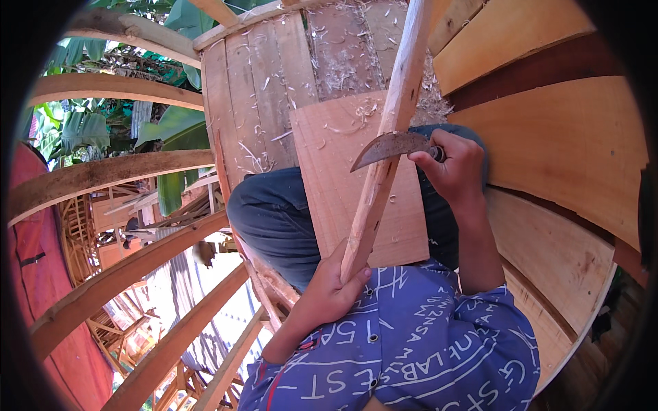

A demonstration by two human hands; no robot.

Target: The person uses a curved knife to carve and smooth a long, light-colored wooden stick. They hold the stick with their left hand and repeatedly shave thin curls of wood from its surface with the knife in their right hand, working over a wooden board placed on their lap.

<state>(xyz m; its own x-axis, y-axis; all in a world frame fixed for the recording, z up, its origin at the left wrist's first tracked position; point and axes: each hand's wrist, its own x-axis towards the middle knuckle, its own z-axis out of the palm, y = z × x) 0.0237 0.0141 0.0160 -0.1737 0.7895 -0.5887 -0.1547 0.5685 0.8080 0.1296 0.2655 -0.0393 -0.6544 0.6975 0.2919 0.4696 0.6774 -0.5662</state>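
Observation:
My left hand (336, 286) is closed round the near end of a long wooden pole (385, 164), close to my belly. The pole slants away from me, up and to the right, past the top of the view. My right hand (455, 159) grips the dark handle of a curved knife (392, 148). Its broad, rust-stained blade lies across the pole about midway, pointing left. Under the pole, a flat wooden board (329, 178) rests over my lap, with a few curled shavings on it.
I sit on a plank floor (260, 89) strewn with wood shavings (343, 55). Wooden slats (130, 168) form an open railing on the left, with banana leaves and timber beyond. Broad wooden panels (555, 116) stand along the right. A red cloth-like surface (51, 294) shows at far left.

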